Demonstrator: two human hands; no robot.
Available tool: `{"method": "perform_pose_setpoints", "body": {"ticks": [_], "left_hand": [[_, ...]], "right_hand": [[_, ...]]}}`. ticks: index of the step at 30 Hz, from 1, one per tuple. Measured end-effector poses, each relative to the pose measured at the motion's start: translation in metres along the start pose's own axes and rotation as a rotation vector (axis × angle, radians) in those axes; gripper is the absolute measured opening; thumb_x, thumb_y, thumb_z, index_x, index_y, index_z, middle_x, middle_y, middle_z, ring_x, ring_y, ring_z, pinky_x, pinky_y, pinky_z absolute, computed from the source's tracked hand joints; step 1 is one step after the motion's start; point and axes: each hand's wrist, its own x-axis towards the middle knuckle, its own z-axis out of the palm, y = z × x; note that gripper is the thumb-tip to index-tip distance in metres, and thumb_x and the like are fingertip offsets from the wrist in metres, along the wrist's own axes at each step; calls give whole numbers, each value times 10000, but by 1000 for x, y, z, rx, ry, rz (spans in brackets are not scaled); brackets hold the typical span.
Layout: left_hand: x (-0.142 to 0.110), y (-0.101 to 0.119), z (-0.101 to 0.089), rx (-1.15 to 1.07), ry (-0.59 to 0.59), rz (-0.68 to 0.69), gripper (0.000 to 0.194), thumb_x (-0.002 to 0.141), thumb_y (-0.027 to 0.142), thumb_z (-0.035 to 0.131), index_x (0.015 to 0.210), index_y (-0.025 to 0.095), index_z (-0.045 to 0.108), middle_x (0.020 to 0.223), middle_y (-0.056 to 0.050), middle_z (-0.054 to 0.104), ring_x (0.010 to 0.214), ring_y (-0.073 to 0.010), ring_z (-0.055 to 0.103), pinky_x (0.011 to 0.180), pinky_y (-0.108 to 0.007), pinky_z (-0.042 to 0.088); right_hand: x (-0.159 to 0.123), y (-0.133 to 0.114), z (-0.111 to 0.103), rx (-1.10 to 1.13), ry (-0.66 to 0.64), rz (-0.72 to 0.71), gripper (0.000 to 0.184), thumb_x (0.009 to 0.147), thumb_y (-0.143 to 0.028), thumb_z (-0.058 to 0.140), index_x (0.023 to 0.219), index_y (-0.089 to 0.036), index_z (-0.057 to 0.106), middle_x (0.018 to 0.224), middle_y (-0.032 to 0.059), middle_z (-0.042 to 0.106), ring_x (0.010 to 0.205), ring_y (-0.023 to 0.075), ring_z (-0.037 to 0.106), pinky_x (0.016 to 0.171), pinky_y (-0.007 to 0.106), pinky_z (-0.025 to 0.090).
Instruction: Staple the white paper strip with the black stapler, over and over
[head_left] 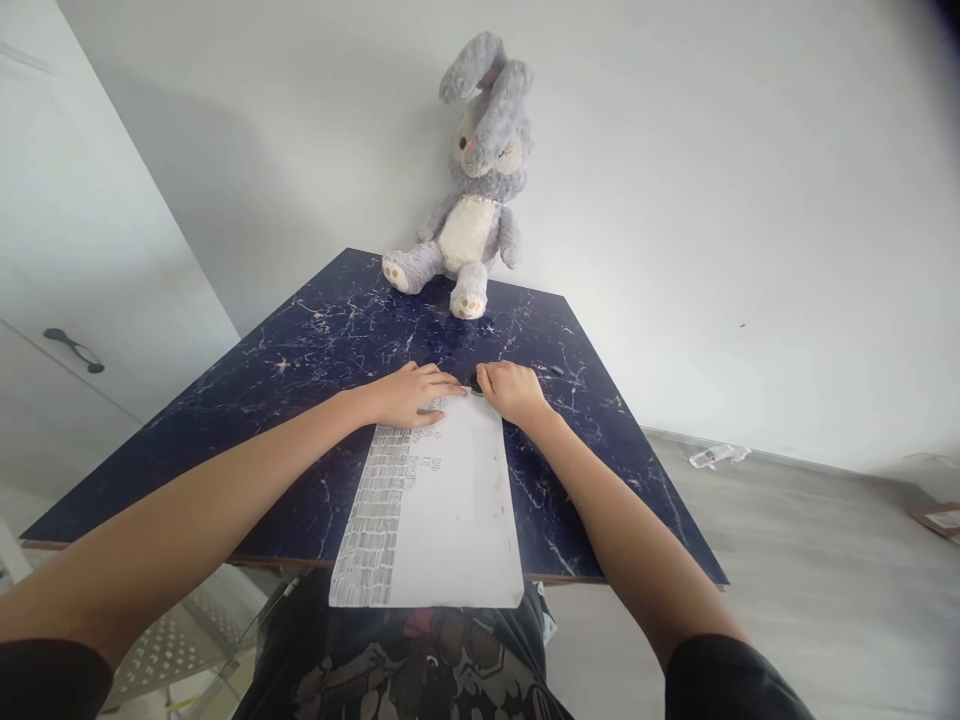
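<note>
A white printed sheet of paper [442, 510] lies on the dark blue marble-patterned table [300, 350], its near end hanging over the front edge. My left hand [409, 395] rests flat on the sheet's far left corner, fingers stretched out. My right hand [511, 390] is curled at the far right corner, pinching a small black object [475, 383] at the paper's top edge. What that object is, I cannot make out.
A grey plush rabbit [474, 190] sits at the table's far edge against the white wall. A small dark item [556, 371] lies right of my right hand. A white cabinet with a black handle [73, 350] stands left. Litter [716, 456] lies on the floor at right.
</note>
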Motion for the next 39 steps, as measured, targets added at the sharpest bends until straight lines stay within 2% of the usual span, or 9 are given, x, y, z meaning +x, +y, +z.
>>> {"method": "perform_pose_setpoints", "body": {"ticks": [6, 10, 13, 18, 22, 27, 32, 35, 39], "left_hand": [[1, -1, 0, -4, 0, -18, 518, 973, 415, 524, 1463, 255, 482, 1477, -92, 558, 1273, -289, 488, 967, -394, 341], [1, 2, -3, 1, -17, -34, 518, 986, 435, 495, 1470, 253, 466, 1496, -86, 541, 1289, -282, 484, 978, -385, 341], [0, 2, -5, 5, -31, -31, 525, 998, 450, 478, 1488, 264, 453, 1527, -76, 514, 1319, -276, 465, 994, -387, 343], [0, -1, -1, 0, -34, -40, 510, 1003, 488, 472, 1469, 281, 501, 1549, -73, 491, 1352, -291, 448, 1039, -419, 346], [3, -4, 7, 35, 48, -165, 487, 1004, 531, 480, 1436, 319, 559, 1577, -75, 438, 1408, -329, 390, 1088, -478, 336], [8, -7, 13, 62, 199, -289, 390, 1058, 348, 381, 1382, 252, 574, 1447, -108, 539, 1287, -301, 506, 1049, -485, 388], [4, -16, 12, 5, 278, -387, 362, 1021, 204, 359, 1292, 235, 596, 1330, -108, 588, 1187, -288, 570, 963, -455, 461], [3, -21, 13, -34, 286, -395, 346, 1005, 183, 368, 1247, 232, 610, 1301, -102, 591, 1191, -290, 570, 961, -462, 471], [4, -21, 14, -43, 286, -396, 323, 1004, 201, 388, 1223, 230, 624, 1293, -101, 593, 1184, -296, 577, 980, -493, 461]], "right_hand": [[-1, -16, 3, -104, 19, -5, 555, 1096, -347, 216, 980, -137, 716, 1049, 176, 723, 1031, 302, 627, 828, 363, 402], [-4, 4, -11, 96, -64, -44, 449, 1096, -425, 260, 1115, -212, 654, 1107, 95, 727, 1018, 253, 647, 769, 306, 420], [-10, 27, -18, 190, -104, -61, 326, 1038, -488, 454, 1241, -256, 561, 1135, 56, 726, 954, 244, 675, 732, 286, 428], [-11, 48, -17, 63, -77, 238, 339, 992, -443, 550, 1224, -196, 542, 1032, 140, 732, 914, 315, 701, 758, 342, 461], [-10, 40, -24, 82, 47, 458, 344, 1008, -453, 506, 1197, -168, 543, 1016, 164, 723, 892, 307, 705, 732, 336, 471], [-19, -15, -30, 299, 24, 175, 332, 974, -509, 539, 1117, -211, 573, 966, 102, 727, 806, 250, 683, 658, 297, 444], [-19, -53, -14, 403, -46, -99, 191, 886, -291, 577, 1051, -203, 542, 992, 92, 711, 878, 238, 658, 720, 298, 449], [-12, -32, -8, 432, -62, -93, 188, 844, -229, 575, 1021, -193, 521, 989, 96, 693, 870, 226, 649, 715, 290, 452], [-13, 26, -15, 368, -148, 109, 240, 846, -225, 598, 1070, -177, 525, 1052, 136, 684, 879, 238, 653, 690, 295, 454]]}}
